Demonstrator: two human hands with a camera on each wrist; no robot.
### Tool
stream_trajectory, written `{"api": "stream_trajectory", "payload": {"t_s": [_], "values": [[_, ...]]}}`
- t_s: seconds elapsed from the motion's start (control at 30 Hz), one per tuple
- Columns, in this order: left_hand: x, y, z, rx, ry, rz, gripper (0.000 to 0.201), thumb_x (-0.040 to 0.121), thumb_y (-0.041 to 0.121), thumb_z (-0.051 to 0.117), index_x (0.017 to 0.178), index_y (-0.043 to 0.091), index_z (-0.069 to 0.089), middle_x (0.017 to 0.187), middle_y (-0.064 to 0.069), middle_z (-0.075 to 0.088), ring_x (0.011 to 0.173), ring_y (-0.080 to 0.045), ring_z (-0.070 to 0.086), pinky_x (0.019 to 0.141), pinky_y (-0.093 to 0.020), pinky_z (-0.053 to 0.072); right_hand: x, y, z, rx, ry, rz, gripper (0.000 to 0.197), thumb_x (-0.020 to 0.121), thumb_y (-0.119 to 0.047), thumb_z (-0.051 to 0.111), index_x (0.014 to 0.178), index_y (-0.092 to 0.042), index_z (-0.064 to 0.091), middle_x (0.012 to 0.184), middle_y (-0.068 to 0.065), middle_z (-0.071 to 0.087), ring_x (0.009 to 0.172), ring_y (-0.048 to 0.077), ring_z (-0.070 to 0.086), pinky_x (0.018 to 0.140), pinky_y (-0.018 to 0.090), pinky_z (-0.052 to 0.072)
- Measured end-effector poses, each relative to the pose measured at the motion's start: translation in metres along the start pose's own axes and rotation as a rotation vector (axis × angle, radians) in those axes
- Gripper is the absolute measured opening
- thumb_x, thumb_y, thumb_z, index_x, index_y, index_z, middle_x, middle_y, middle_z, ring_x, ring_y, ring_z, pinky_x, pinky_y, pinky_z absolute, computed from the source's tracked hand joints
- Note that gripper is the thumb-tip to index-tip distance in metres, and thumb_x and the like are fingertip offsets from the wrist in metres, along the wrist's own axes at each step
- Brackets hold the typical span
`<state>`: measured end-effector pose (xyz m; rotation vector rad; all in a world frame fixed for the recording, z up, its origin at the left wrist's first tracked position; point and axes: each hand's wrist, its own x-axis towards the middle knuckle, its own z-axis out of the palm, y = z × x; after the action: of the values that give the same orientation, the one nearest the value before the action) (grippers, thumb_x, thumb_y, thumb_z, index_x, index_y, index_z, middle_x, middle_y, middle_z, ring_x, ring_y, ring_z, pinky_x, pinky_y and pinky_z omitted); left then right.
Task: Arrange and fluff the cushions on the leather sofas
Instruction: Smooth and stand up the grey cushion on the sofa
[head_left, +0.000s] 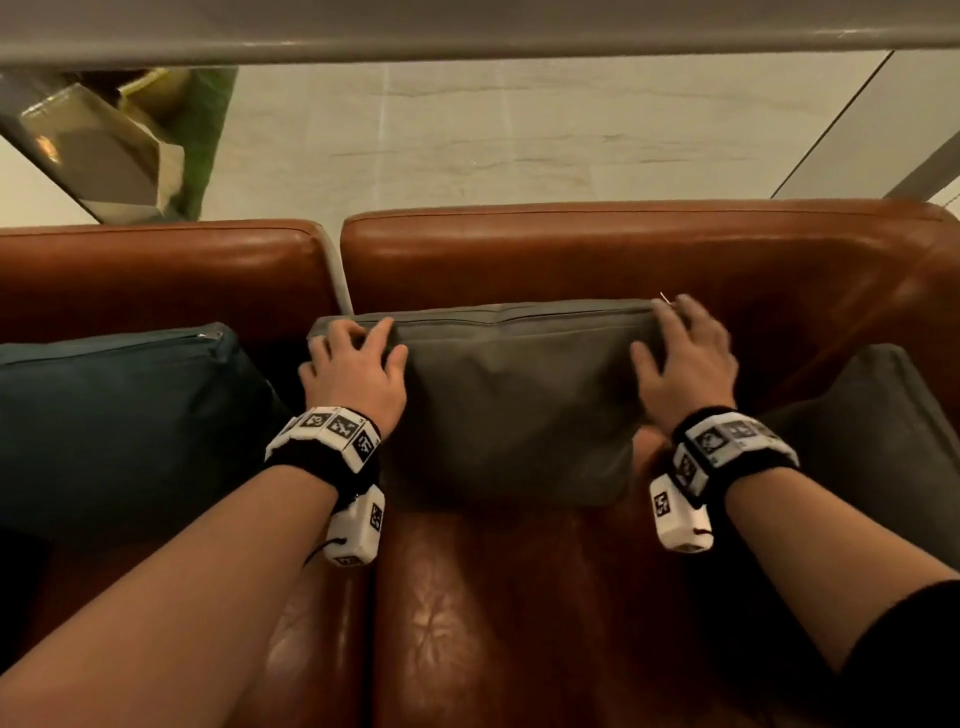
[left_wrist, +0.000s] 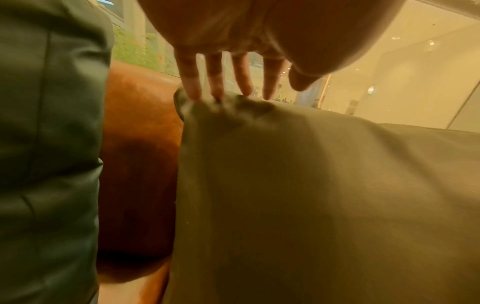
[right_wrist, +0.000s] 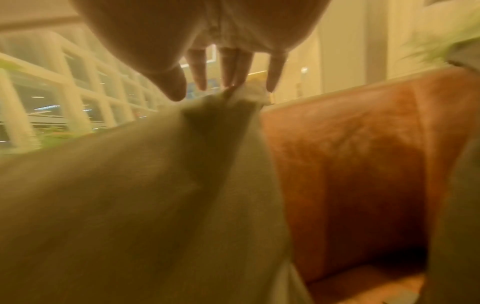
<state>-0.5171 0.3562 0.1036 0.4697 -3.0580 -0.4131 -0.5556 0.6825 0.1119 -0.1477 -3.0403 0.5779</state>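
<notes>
Left hand (head_left: 358, 371) and right hand (head_left: 685, 353), fingers spread, press opposite top corners of grey cushion (head_left: 514, 410), lying left-right between them.

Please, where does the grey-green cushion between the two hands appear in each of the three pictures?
Head view: grey-green cushion in the centre, upright against the sofa back, a hand at each top corner.
Left wrist view: it fills the lower right; the left hand's fingers touch its top corner.
Right wrist view: it fills the lower left, blurred.
Shared landmark: the brown leather sofa, beside the cushion in every view.
</notes>
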Motion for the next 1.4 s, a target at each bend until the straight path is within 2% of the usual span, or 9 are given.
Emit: {"api": "stream_trajectory", "payload": {"t_s": [0.1, 0.3, 0.47, 0.57, 0.7, 0.9, 1.17, 1.33, 1.4], "values": [[0.018, -0.008, 0.009, -0.004, -0.002, -0.031, 0.040, 0.094, 0.048, 0.042, 0.132, 0.037, 0.042, 0.149, 0.000, 0.031, 0.138, -0.031, 0.021, 0.108, -0.053, 0.024, 0.019, 0.021, 0.000, 0.219, -0.045, 0.251, 0.059, 0.090, -0.048, 0.056, 0.144, -0.031, 0.038, 0.157, 0.009, 0.024, 0.146, 0.028, 0.020, 0.114, 0.046, 0.026], [0.038, -0.016, 0.000, -0.001, 0.018, 0.056, 0.026, 0.090, 0.047, 0.053, 0.112, 0.032, 0.057, 0.118, 0.003, 0.057, 0.119, -0.028, 0.039, 0.094, -0.049, 0.029, 0.018, 0.033, 0.000, 0.588, 0.156, 0.352, 0.031, 0.081, -0.033, 0.074, 0.110, -0.022, 0.068, 0.092, -0.004, 0.067, 0.093, 0.015, 0.067, 0.082, 0.027, 0.052], [0.046, 0.015, 0.008, -0.006, 0.039, 0.012, 0.025, 0.087, 0.045, 0.055, 0.108, 0.032, 0.053, 0.121, 0.004, 0.053, 0.122, -0.027, 0.037, 0.098, -0.052, 0.027, 0.021, 0.034, -0.001, 0.400, 0.229, 0.342, 0.046, 0.084, -0.033, 0.070, 0.127, -0.025, 0.058, 0.119, 0.003, 0.061, 0.105, 0.011, 0.056, 0.087, 0.018, 0.039], [0.039, 0.038, 0.022, -0.028, 0.045, 0.072, 0.037, 0.087, 0.043, 0.044, 0.123, 0.035, 0.048, 0.134, 0.009, 0.048, 0.134, -0.024, 0.030, 0.109, -0.068, 0.006, 0.025, 0.011, 0.001, 0.238, 0.181, 0.024, 0.053, 0.087, -0.035, 0.064, 0.137, -0.028, 0.047, 0.142, 0.004, 0.040, 0.132, 0.019, 0.036, 0.108, 0.031, 0.030], [0.033, 0.064, 0.035, 0.212, -0.016, 0.345, 0.067, 0.088, 0.069, 0.022, 0.143, 0.034, 0.036, 0.150, 0.008, 0.040, 0.146, -0.025, 0.018, 0.113, -0.060, -0.014, 0.028, -0.034, 0.029, -0.059, -0.079, -0.272, 0.055, 0.094, -0.046, 0.048, 0.146, -0.029, 0.037, 0.156, -0.002, 0.031, 0.146, 0.018, 0.021, 0.121, 0.044, 0.005], [0.054, 0.084, 0.034, 0.061, -0.096, 0.397, 0.029, 0.088, 0.055, 0.048, 0.106, 0.033, 0.053, 0.108, 0.010, 0.056, 0.112, -0.021, 0.049, 0.102, -0.046, 0.029, 0.052, -0.043, 0.030, 0.026, 0.003, -0.203, 0.022, 0.086, -0.043, 0.063, 0.106, -0.034, 0.069, 0.104, -0.007, 0.065, 0.107, 0.018, 0.054, 0.107, 0.038, 0.025], [0.067, 0.040, 0.028, 0.031, -0.123, 0.365, 0.041, 0.092, 0.063, 0.032, 0.120, 0.038, 0.049, 0.122, 0.010, 0.058, 0.118, -0.020, 0.049, 0.103, -0.045, 0.026, 0.057, -0.010, 0.023, -0.035, -0.012, -0.212, 0.035, 0.093, -0.049, 0.049, 0.120, -0.031, 0.062, 0.123, -0.004, 0.064, 0.123, 0.020, 0.051, 0.119, 0.040, 0.013], [0.074, 0.037, 0.022, 0.039, -0.082, 0.309, 0.023, 0.094, 0.050, 0.041, 0.085, 0.033, 0.053, 0.070, 0.015, 0.053, 0.095, -0.021, 0.056, 0.090, -0.046, 0.031, 0.065, 0.004, 0.016, 0.115, 0.099, -0.091, 0.023, 0.085, -0.046, 0.064, 0.101, -0.032, 0.073, 0.087, -0.001, 0.069, 0.092, 0.023, 0.062, 0.099, 0.044, 0.045], [0.073, 0.039, 0.022, 0.051, -0.070, 0.304, 0.023, 0.094, 0.050, 0.039, 0.091, 0.034, 0.055, 0.079, 0.014, 0.059, 0.098, -0.022, 0.057, 0.093, -0.047, 0.032, 0.068, 0.002, 0.017, 0.148, 0.092, -0.077, 0.025, 0.083, -0.050, 0.061, 0.100, -0.034, 0.072, 0.088, -0.003, 0.071, 0.091, 0.020, 0.063, 0.096, 0.043, 0.047]]}}
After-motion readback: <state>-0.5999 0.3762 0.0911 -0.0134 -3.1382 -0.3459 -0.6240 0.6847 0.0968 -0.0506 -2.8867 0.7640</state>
